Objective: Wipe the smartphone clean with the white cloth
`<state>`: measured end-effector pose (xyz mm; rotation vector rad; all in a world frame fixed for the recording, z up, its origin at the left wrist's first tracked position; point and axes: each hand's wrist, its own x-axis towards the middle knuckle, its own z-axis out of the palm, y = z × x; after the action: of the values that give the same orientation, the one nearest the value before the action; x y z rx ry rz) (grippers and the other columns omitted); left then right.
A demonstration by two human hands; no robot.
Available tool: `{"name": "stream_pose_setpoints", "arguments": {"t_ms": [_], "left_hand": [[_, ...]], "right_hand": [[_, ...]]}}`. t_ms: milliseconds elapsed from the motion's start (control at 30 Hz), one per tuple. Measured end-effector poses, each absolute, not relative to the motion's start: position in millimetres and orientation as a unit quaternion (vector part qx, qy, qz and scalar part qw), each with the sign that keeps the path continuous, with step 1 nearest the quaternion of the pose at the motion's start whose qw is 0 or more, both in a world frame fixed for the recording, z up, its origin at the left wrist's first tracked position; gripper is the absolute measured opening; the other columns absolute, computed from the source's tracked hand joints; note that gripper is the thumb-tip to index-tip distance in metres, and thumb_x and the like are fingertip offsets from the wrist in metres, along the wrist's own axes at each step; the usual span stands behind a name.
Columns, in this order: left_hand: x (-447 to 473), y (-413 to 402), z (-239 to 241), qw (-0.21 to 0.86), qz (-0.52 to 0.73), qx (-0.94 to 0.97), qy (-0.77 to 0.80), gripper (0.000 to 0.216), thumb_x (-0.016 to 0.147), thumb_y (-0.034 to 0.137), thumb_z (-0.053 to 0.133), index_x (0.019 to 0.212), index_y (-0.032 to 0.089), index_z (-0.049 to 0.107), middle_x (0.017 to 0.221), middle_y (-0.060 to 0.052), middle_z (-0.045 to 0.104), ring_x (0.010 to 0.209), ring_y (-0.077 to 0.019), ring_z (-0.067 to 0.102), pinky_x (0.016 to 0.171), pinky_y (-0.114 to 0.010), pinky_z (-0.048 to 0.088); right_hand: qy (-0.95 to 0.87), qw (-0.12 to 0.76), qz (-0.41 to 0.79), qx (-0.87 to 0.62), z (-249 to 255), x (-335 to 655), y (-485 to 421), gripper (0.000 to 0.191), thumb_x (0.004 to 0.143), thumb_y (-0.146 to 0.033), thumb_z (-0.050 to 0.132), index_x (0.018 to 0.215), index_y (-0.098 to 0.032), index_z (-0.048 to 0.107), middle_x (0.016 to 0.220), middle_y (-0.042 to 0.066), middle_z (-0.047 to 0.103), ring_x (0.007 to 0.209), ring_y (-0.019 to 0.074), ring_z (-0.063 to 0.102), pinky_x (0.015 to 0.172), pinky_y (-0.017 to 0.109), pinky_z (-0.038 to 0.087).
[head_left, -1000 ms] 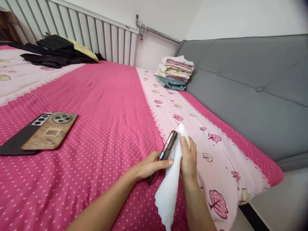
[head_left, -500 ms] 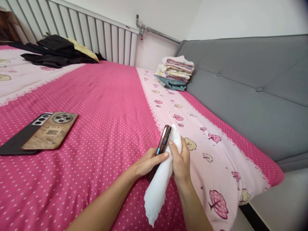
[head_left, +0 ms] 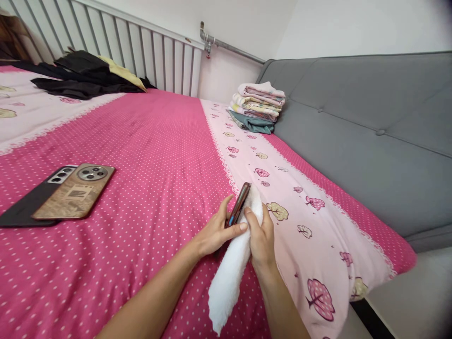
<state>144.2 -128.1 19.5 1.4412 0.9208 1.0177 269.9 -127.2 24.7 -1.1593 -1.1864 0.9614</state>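
Observation:
A dark phone (head_left: 240,200), seen nearly edge-on, is tilted upright above the bed. My left hand (head_left: 216,234) grips it from the left, thumb across its near side and one finger raised off its edge. A white cloth (head_left: 229,282) lies against the phone's right face and hangs down toward me. My right hand (head_left: 262,238) is closed on this cloth, thumb pressing it near the phone. The phone's lower part is hidden behind my left hand and the cloth.
On the pink dotted bedspread (head_left: 151,141) at left, a gold-brown phone (head_left: 76,193) overlaps a black phone (head_left: 24,200). Folded cloths (head_left: 257,106) are stacked by the grey headboard (head_left: 360,117). Dark clothes (head_left: 84,75) lie near the white slatted radiator (head_left: 141,52).
My right hand and the cloth have shifted slightly left and down along the phone. A finger of my left hand has lifted away from the phone, which has turned more edge-on.

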Motion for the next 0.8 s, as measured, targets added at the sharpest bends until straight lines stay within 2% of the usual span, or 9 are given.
{"name": "stream_pose_setpoints", "arguments": {"t_ms": [100, 267, 400, 567, 800], "left_hand": [[142, -127, 20, 0.550, 0.449, 0.599, 0.370, 0.078, 0.078, 0.048, 0.058, 0.142, 0.020, 0.022, 0.142, -0.010, 0.039, 0.128, -0.0286, 0.037, 0.106, -0.041, 0.029], [141, -126, 19, 0.586, 0.438, 0.579, 0.362, 0.061, 0.080, 0.049, 0.055, 0.132, 0.021, 0.042, 0.121, -0.006, 0.059, 0.114, -0.0287, 0.050, 0.094, -0.039, 0.040], [143, -126, 18, 0.613, 0.430, 0.558, 0.357, 0.057, 0.079, 0.053, 0.055, 0.124, 0.017, 0.051, 0.118, -0.007, 0.060, 0.110, -0.0276, 0.051, 0.090, -0.036, 0.041], [144, -127, 14, 0.647, 0.414, 0.519, 0.375, 0.062, 0.076, 0.059, 0.055, 0.121, 0.016, 0.051, 0.122, -0.010, 0.056, 0.115, -0.0289, 0.047, 0.092, -0.038, 0.040], [148, -127, 6, 0.664, 0.486, 0.441, 0.358, 0.059, 0.080, 0.053, 0.053, 0.126, 0.017, 0.046, 0.126, -0.009, 0.053, 0.123, -0.0258, 0.041, 0.101, -0.037, 0.033]], "right_hand": [[-0.540, 0.549, 0.395, -0.501, 23, 269, -128, 0.030, 0.085, -0.039, 0.054, 0.108, -0.021, 0.055, 0.098, 0.003, 0.065, 0.090, 0.0220, 0.061, 0.079, 0.034, 0.046], [-0.575, 0.517, 0.368, -0.517, 22, 270, -128, 0.030, 0.085, -0.040, 0.052, 0.107, -0.021, 0.055, 0.095, 0.004, 0.065, 0.083, 0.0226, 0.061, 0.073, 0.034, 0.047], [-0.579, 0.502, 0.368, -0.526, 21, 273, -128, 0.028, 0.085, -0.042, 0.052, 0.105, -0.022, 0.055, 0.091, 0.004, 0.065, 0.081, 0.0227, 0.061, 0.070, 0.033, 0.047], [-0.572, 0.503, 0.374, -0.529, 19, 274, -127, 0.031, 0.085, -0.043, 0.051, 0.107, -0.022, 0.055, 0.094, 0.004, 0.065, 0.085, 0.0237, 0.061, 0.072, 0.034, 0.047], [-0.578, 0.485, 0.380, -0.535, 16, 270, -128, 0.029, 0.086, -0.043, 0.051, 0.106, -0.023, 0.056, 0.089, 0.002, 0.065, 0.079, 0.0211, 0.060, 0.069, 0.032, 0.047]]}}
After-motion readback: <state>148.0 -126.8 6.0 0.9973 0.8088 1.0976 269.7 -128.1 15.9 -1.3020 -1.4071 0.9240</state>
